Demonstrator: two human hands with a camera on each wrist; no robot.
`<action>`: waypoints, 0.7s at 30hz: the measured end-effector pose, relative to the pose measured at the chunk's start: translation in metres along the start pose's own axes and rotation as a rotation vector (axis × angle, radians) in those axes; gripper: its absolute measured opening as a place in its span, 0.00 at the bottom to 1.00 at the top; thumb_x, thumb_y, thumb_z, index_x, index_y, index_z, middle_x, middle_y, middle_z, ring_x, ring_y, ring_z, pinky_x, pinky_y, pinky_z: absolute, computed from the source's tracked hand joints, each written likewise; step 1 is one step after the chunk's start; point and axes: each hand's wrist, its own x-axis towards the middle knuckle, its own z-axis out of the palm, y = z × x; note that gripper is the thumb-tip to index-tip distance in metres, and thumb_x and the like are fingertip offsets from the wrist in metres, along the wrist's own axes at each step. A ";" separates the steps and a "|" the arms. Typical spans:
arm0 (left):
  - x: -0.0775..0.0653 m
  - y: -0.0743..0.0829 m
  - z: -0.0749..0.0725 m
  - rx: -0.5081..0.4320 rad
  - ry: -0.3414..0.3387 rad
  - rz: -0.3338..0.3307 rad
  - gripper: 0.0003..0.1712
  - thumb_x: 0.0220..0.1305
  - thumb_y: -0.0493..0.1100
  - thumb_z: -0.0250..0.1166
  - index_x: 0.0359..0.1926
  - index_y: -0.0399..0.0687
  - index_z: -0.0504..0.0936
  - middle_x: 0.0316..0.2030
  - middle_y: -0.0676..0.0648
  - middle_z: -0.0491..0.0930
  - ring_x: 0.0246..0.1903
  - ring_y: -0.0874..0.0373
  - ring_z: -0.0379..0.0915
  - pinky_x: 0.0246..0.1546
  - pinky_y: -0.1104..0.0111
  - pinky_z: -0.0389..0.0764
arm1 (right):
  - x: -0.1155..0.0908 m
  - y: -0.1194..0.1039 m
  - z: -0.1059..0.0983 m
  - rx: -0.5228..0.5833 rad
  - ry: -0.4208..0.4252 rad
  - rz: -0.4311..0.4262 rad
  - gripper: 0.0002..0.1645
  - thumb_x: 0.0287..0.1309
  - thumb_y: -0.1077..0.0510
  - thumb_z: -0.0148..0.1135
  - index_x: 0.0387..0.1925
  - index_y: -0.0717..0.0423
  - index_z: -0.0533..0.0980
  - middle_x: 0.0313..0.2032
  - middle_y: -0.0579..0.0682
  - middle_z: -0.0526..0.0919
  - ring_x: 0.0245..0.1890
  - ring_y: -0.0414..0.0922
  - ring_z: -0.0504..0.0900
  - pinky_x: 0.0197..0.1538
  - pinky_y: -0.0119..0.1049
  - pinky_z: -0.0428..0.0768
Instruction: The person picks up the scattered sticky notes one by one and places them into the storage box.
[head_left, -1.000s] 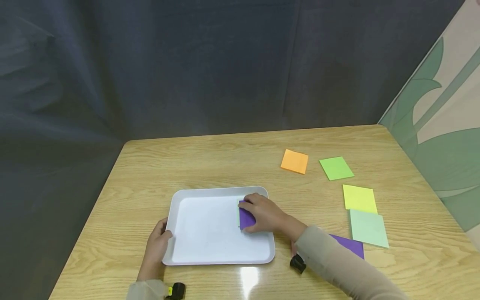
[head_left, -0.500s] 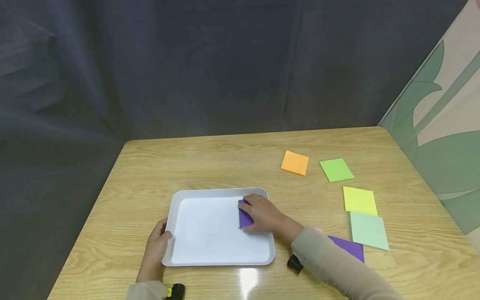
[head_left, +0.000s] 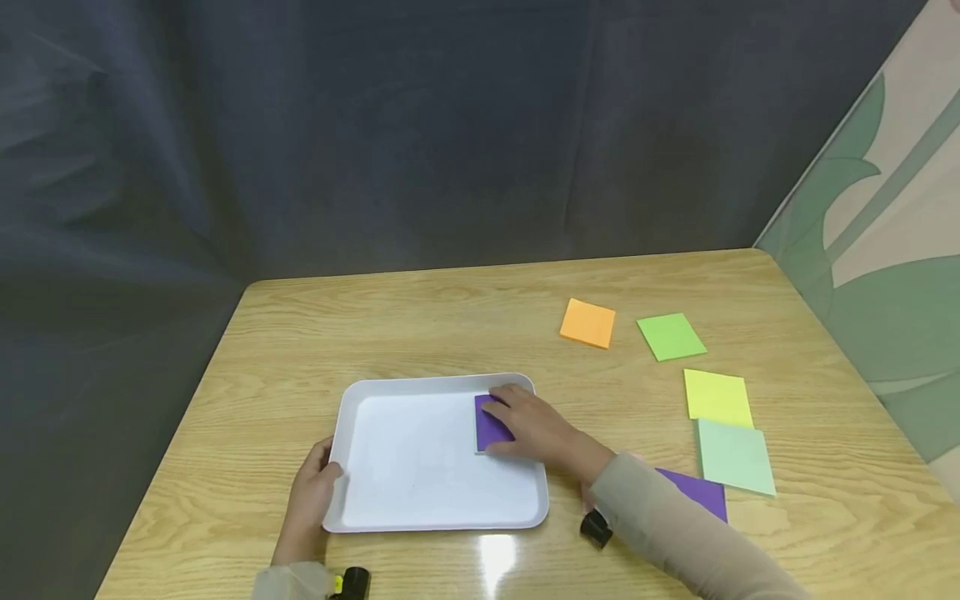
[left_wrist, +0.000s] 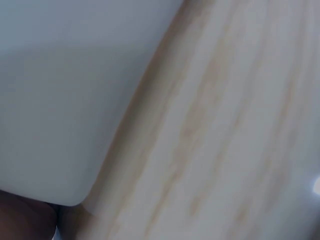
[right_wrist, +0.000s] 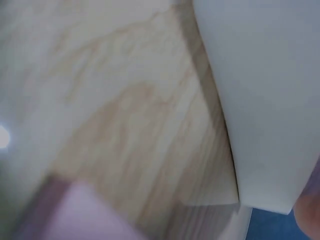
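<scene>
My left hand [head_left: 309, 493] grips the left rim of a white tray [head_left: 416, 467], thumb over the edge. At the tray's right end, my right hand [head_left: 534, 429] holds a purple sticky note pad [head_left: 489, 427], thumb near its front edge and fingers over the top. A thin pale green edge shows along the pad's left side. The hand hides the pad's right part. In the left wrist view the tray's corner [left_wrist: 60, 125] fills the upper left. The right wrist view shows the tray's outer wall [right_wrist: 260, 110] with a fingertip [right_wrist: 307, 217] beside it.
On the wooden table [head_left: 300, 333], right of the tray, lie an orange pad [head_left: 588, 323], a green pad [head_left: 671, 337], a yellow pad [head_left: 717, 397] and a mint pad [head_left: 737, 456]. Another purple pad [head_left: 697, 493] and a pink pad [right_wrist: 87, 215] lie partly under the right sleeve.
The purple pad in the tray has shifted slightly away and to the left. The right fingers have slid back a little, baring more of it. The left hand stays on the rim.
</scene>
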 end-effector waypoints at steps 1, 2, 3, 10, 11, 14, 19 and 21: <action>0.000 0.000 0.000 -0.003 0.001 0.002 0.27 0.53 0.31 0.42 0.57 0.35 0.59 0.56 0.32 0.62 0.51 0.43 0.58 0.53 0.50 0.60 | -0.002 0.001 -0.001 0.021 0.016 0.001 0.33 0.47 0.46 0.60 0.51 0.62 0.68 0.53 0.64 0.68 0.54 0.56 0.63 0.55 0.51 0.66; 0.000 0.000 0.000 -0.006 0.002 0.001 0.27 0.53 0.31 0.42 0.57 0.35 0.59 0.56 0.32 0.62 0.51 0.44 0.58 0.53 0.50 0.60 | -0.003 0.002 -0.001 0.042 0.034 0.000 0.31 0.48 0.47 0.60 0.50 0.62 0.69 0.53 0.63 0.69 0.54 0.56 0.63 0.55 0.51 0.67; 0.000 0.000 0.000 -0.007 0.002 0.000 0.27 0.53 0.31 0.42 0.57 0.35 0.59 0.55 0.32 0.62 0.51 0.44 0.58 0.53 0.50 0.60 | -0.005 0.003 -0.002 0.058 0.051 0.000 0.29 0.49 0.48 0.59 0.50 0.61 0.69 0.52 0.63 0.69 0.54 0.55 0.64 0.54 0.51 0.67; 0.001 -0.001 -0.001 0.006 0.002 0.015 0.27 0.53 0.30 0.42 0.57 0.35 0.59 0.55 0.32 0.63 0.50 0.44 0.59 0.51 0.52 0.61 | -0.026 0.011 -0.012 0.165 0.175 0.054 0.18 0.53 0.58 0.54 0.46 0.61 0.72 0.50 0.60 0.71 0.53 0.53 0.65 0.54 0.51 0.67; 0.001 -0.001 -0.001 0.007 0.002 0.021 0.27 0.52 0.30 0.42 0.57 0.35 0.59 0.55 0.32 0.63 0.50 0.44 0.59 0.51 0.52 0.61 | -0.030 0.012 -0.013 0.173 0.191 0.067 0.18 0.52 0.59 0.54 0.46 0.61 0.72 0.50 0.60 0.72 0.53 0.53 0.65 0.53 0.52 0.68; 0.002 -0.002 0.000 0.011 0.000 0.028 0.27 0.52 0.30 0.42 0.57 0.34 0.59 0.54 0.32 0.63 0.49 0.44 0.59 0.50 0.53 0.62 | -0.043 0.017 -0.015 0.180 0.231 0.097 0.18 0.51 0.61 0.54 0.46 0.61 0.72 0.49 0.60 0.72 0.52 0.54 0.66 0.52 0.53 0.69; 0.002 -0.001 -0.001 0.022 0.003 0.011 0.27 0.52 0.30 0.42 0.57 0.34 0.59 0.54 0.32 0.63 0.49 0.44 0.59 0.50 0.52 0.62 | -0.066 0.025 -0.016 0.154 0.222 0.114 0.19 0.48 0.61 0.57 0.45 0.61 0.71 0.48 0.62 0.73 0.50 0.55 0.67 0.50 0.54 0.70; 0.002 -0.001 -0.001 0.029 0.005 0.001 0.27 0.53 0.31 0.42 0.57 0.35 0.58 0.54 0.32 0.63 0.49 0.43 0.59 0.51 0.51 0.61 | -0.075 0.026 -0.016 0.145 0.200 0.120 0.21 0.48 0.60 0.57 0.46 0.62 0.70 0.48 0.62 0.72 0.50 0.55 0.67 0.50 0.54 0.70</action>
